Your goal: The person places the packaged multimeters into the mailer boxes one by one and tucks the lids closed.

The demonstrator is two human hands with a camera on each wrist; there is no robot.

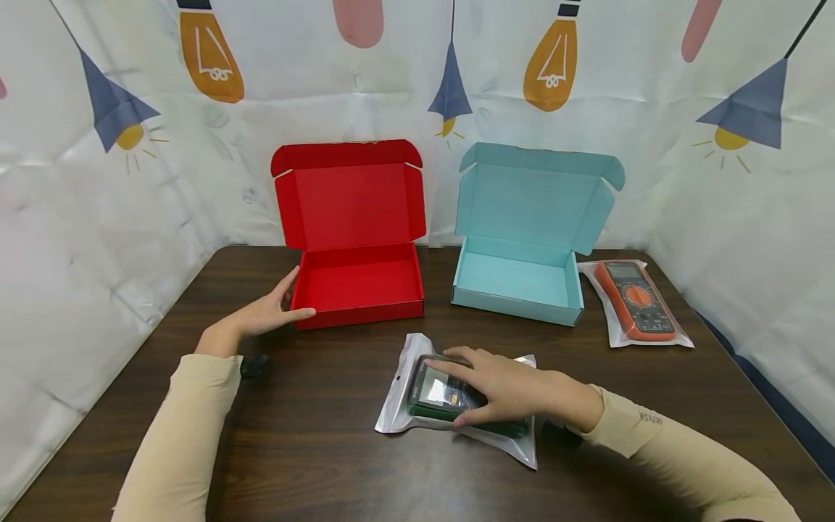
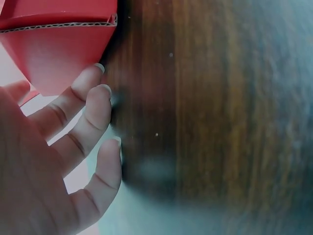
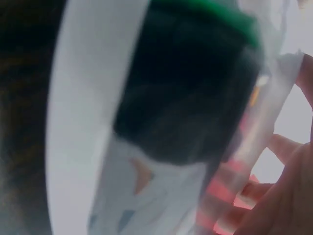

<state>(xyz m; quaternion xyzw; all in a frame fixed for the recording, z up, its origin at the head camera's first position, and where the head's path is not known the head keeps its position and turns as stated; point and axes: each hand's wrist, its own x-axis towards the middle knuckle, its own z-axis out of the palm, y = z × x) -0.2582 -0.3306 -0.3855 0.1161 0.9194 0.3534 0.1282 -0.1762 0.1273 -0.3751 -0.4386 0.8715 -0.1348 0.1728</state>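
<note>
A red cardboard box stands with its lid raised. My left hand is at its front left corner, thumb against the front wall, the other fingers along the left side. In the left wrist view, the fingers of the left hand are spread and slightly bent beside the box. A green-and-black device with a small screen lies in a clear-and-white plastic bag. My right hand grips it from above, thumb on the near side, fingers over the top and far side. The device looks blurred in the right wrist view.
A light blue box, lid also raised, stands right of the red one. Beyond it, an orange multimeter lies in a clear bag near the table's right edge. A white cloth printed with lamps hangs behind the dark wooden table.
</note>
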